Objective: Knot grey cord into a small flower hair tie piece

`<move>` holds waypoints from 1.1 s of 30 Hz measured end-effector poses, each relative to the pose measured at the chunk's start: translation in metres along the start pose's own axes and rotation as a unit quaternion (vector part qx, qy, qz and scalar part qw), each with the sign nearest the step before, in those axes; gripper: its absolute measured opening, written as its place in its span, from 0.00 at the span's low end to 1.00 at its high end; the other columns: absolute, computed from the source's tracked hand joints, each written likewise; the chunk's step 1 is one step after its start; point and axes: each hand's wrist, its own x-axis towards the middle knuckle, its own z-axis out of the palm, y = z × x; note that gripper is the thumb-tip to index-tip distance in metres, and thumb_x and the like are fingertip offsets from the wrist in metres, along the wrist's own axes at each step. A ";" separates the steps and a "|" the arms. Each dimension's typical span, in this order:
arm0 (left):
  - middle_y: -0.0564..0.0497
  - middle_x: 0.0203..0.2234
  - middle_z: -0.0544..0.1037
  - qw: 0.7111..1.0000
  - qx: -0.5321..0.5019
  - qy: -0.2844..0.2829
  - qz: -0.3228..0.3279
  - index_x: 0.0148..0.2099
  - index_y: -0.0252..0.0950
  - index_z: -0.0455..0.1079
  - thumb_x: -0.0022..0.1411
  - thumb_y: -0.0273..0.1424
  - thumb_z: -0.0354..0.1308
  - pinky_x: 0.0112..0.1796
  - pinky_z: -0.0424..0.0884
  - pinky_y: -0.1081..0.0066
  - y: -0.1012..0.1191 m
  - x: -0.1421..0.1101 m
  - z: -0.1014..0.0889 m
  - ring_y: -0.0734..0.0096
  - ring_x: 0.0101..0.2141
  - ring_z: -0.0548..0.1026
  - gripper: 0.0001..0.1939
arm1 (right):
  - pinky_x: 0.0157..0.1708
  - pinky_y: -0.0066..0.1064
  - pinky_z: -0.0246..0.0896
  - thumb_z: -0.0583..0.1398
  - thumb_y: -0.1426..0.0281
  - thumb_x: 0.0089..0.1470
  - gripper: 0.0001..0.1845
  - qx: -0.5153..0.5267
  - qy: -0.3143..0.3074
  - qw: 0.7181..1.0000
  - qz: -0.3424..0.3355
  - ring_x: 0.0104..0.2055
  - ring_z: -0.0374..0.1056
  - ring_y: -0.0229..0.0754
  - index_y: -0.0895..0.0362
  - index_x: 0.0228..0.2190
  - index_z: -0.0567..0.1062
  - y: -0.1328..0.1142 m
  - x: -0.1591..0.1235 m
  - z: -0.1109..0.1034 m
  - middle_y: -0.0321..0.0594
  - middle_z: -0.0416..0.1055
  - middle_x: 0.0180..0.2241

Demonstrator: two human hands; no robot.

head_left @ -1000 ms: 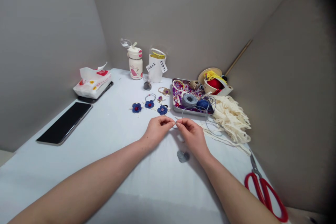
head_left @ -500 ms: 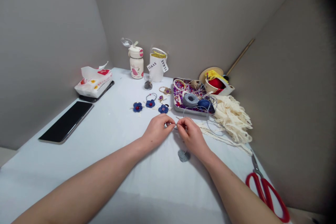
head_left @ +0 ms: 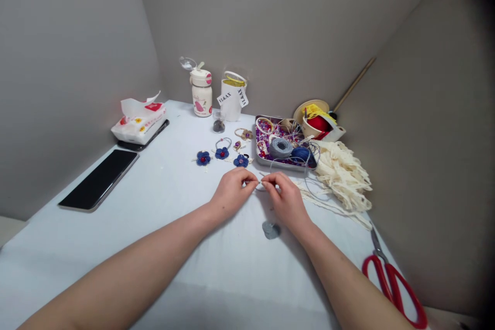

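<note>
Left hand and right hand close together near the middle of the pale desk, fingertips pinching from both sides a thin grey cord, with the small part between them mostly hidden by the fingers and hard to make out. Just below the right hand, on the desk, a soft grey tuft of yarn, its exact form not clear. Toward the far edge, three blue crocheted flowers with red centres, lying in a row, and a shallow metal tray holding a grey yarn ball, a blue yarn ball and tangled cords over purple beads. Just beside the tray, on the right, crumpled cream lace. At the right edge, red-handled scissors; near the left edge, a dark tablet.
</note>
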 end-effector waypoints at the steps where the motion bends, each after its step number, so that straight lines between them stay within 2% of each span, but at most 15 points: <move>1: 0.51 0.28 0.76 0.998 -0.043 0.013 -0.034 0.32 0.35 0.74 0.56 0.27 0.56 0.35 0.66 0.70 0.001 0.001 0.000 0.70 0.31 0.72 0.05 | 0.34 0.34 0.57 0.55 0.65 0.59 0.09 0.069 0.015 0.996 0.049 0.33 0.65 0.43 0.56 0.32 0.72 0.001 0.000 0.002 0.40 0.72 0.31; 3: 0.51 0.27 0.76 0.988 -0.122 0.026 -0.096 0.32 0.34 0.74 0.56 0.30 0.58 0.34 0.66 0.71 0.001 0.001 0.001 0.71 0.29 0.71 0.05 | 0.30 0.32 0.59 0.57 0.61 0.56 0.12 0.181 0.024 0.975 0.127 0.30 0.64 0.41 0.56 0.33 0.73 0.002 0.000 0.005 0.39 0.72 0.30; 6: 0.50 0.28 0.77 0.975 -0.182 0.021 -0.125 0.31 0.33 0.74 0.56 0.32 0.58 0.36 0.67 0.71 0.003 0.000 0.003 0.71 0.31 0.72 0.07 | 0.29 0.30 0.58 0.60 0.58 0.52 0.14 0.254 0.015 0.953 0.167 0.29 0.64 0.39 0.57 0.32 0.74 -0.003 0.000 0.008 0.38 0.71 0.28; 9: 0.50 0.29 0.78 0.972 -0.198 0.015 -0.127 0.31 0.33 0.74 0.56 0.32 0.58 0.37 0.67 0.70 0.004 -0.002 0.007 0.70 0.32 0.73 0.07 | 0.26 0.29 0.58 0.61 0.57 0.51 0.15 0.258 0.019 0.950 0.176 0.28 0.63 0.39 0.57 0.31 0.74 -0.009 -0.001 0.009 0.38 0.72 0.29; 14: 0.49 0.29 0.78 0.971 -0.200 0.011 -0.134 0.31 0.33 0.74 0.55 0.31 0.58 0.38 0.68 0.71 0.004 -0.004 0.010 0.70 0.32 0.73 0.07 | 0.25 0.29 0.55 0.59 0.58 0.53 0.14 0.222 0.023 0.962 0.157 0.26 0.61 0.38 0.57 0.31 0.72 -0.007 -0.003 0.009 0.37 0.70 0.27; 19: 0.50 0.30 0.78 0.986 -0.134 -0.003 -0.100 0.33 0.35 0.74 0.56 0.29 0.57 0.37 0.68 0.70 -0.001 -0.003 0.009 0.69 0.33 0.73 0.05 | 0.28 0.29 0.56 0.55 0.64 0.57 0.08 0.130 0.008 0.986 0.103 0.28 0.60 0.38 0.55 0.30 0.70 -0.001 -0.003 0.007 0.35 0.67 0.28; 25: 0.52 0.30 0.76 1.000 0.002 -0.016 0.008 0.32 0.37 0.74 0.56 0.24 0.56 0.38 0.66 0.70 -0.004 -0.002 0.003 0.70 0.34 0.73 0.06 | 0.36 0.33 0.54 0.53 0.71 0.58 0.06 -0.026 -0.019 0.999 -0.012 0.34 0.62 0.41 0.55 0.30 0.67 -0.001 0.001 0.003 0.37 0.66 0.30; 28: 0.51 0.30 0.76 0.998 0.054 -0.029 0.034 0.32 0.36 0.74 0.57 0.23 0.55 0.39 0.66 0.70 -0.003 -0.002 0.001 0.70 0.34 0.72 0.07 | 0.38 0.35 0.51 0.52 0.72 0.60 0.06 -0.128 -0.048 0.988 -0.067 0.36 0.63 0.43 0.56 0.31 0.67 -0.002 0.002 0.000 0.39 0.67 0.31; 33: 0.50 0.30 0.75 0.991 0.107 -0.058 0.057 0.32 0.35 0.73 0.59 0.24 0.54 0.39 0.66 0.68 -0.003 -0.003 0.002 0.68 0.35 0.71 0.07 | 0.39 0.37 0.48 0.51 0.75 0.62 0.09 -0.264 -0.083 0.951 -0.140 0.37 0.63 0.44 0.58 0.31 0.69 -0.006 0.000 -0.005 0.42 0.68 0.32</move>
